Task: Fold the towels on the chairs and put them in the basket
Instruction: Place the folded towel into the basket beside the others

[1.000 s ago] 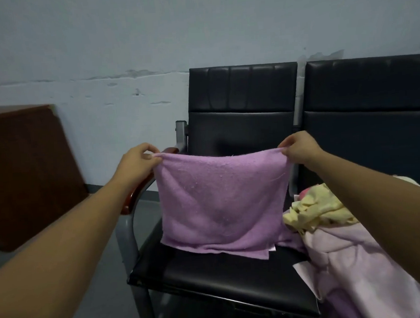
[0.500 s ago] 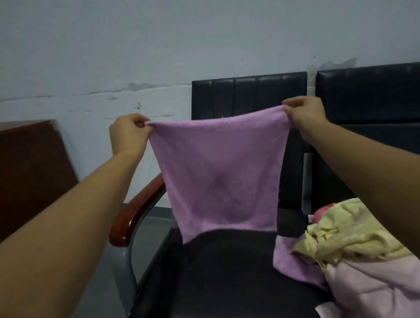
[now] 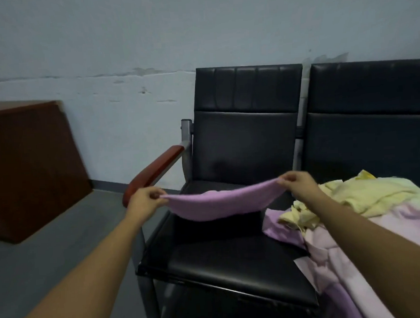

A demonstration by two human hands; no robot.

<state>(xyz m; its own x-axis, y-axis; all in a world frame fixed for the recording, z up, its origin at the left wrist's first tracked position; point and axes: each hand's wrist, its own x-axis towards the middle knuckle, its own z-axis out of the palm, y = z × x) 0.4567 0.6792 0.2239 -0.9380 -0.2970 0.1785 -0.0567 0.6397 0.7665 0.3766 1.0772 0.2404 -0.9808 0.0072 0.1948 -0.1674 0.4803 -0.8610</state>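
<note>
The purple towel (image 3: 219, 205) hangs stretched between both hands above the seat of the left black chair (image 3: 247, 141), sagging in the middle and blurred along its edge; whether its lowest part touches the seat cannot be told. The left hand (image 3: 144, 199) pinches the towel's corner at 9 o'clock, thumb and fingers (image 3: 157, 194) closed tight on the cloth. The right hand (image 3: 297, 183) pinches the opposite corner at 3 o'clock in the same way.

At 4 o'clock from the towel lies a loose heap: a crumpled yellow towel (image 3: 368, 193) on top of pale pink and lilac cloths (image 3: 352, 253), spread over the seat of the second black chair (image 3: 373, 114) and spilling onto the right edge of the first seat. A red-brown armrest (image 3: 155, 172) runs at 10 o'clock from the left hand, just beside it. A dark wooden cabinet (image 3: 25, 165) stands at 9 o'clock, against the pale, chipped wall (image 3: 124, 53), on the grey floor (image 3: 61, 241).
</note>
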